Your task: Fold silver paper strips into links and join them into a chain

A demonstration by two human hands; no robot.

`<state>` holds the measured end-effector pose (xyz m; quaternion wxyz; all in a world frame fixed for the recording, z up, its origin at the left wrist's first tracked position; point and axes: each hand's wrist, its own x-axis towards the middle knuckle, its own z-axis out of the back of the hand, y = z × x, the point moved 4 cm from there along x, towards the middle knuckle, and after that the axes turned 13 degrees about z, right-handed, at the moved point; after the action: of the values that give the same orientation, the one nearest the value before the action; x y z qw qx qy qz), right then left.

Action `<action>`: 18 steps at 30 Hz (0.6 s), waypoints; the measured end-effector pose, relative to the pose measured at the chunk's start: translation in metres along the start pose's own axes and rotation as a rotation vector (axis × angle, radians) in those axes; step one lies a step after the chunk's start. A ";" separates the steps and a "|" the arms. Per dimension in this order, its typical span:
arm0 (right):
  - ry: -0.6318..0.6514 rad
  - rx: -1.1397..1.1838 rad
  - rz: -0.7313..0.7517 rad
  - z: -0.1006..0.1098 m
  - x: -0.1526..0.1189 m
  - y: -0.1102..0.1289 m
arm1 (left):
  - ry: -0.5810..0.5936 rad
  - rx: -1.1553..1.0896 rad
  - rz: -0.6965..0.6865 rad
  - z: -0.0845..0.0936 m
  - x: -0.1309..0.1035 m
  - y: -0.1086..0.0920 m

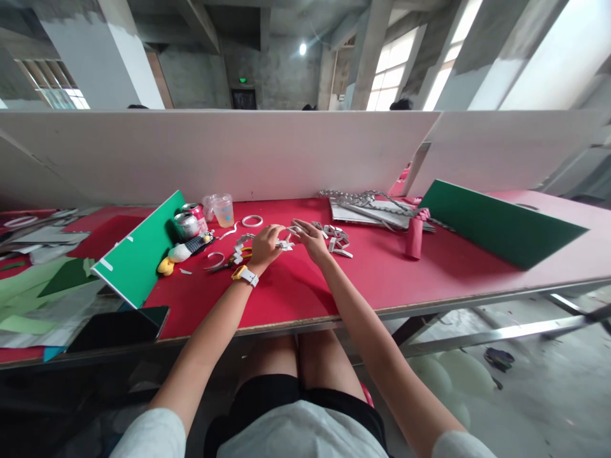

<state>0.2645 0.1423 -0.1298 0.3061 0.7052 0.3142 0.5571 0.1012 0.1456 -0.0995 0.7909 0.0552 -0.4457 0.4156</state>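
Note:
My left hand [266,247], with a yellow and white watch on its wrist, is closed on a white folded paper strip [285,245]. Close beside it, the fingertips of my right hand [308,238] pinch a small white end of folded paper [294,229]. A zigzag paper chain [240,249] lies left of my left hand and partly passes behind it. Pliers with yellow handles [229,262] rest beside that chain, partly hidden. Just right of my right hand lies a loose pile of folded paper links [338,239]. My fingers cover part of the paper between them.
Green boards [143,251] stand at left and right of the red table [286,299]. Near the left one are cans [187,225], a plastic cup [223,211], a crochet doll [184,251] and tape rolls [252,221]. A red cylinder [414,238] and braided chains [363,198] stand right.

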 end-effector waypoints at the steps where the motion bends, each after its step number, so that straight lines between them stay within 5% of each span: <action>1: 0.027 0.042 -0.017 -0.005 -0.002 0.002 | -0.010 -0.018 0.001 0.001 -0.001 -0.001; 18: 0.128 0.423 -0.345 -0.027 -0.017 -0.010 | -0.018 -0.111 0.167 -0.001 -0.002 -0.002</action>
<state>0.2342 0.1374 -0.1421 0.2219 0.6530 0.5575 0.4622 0.1031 0.1438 -0.1009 0.7513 -0.0225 -0.4781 0.4544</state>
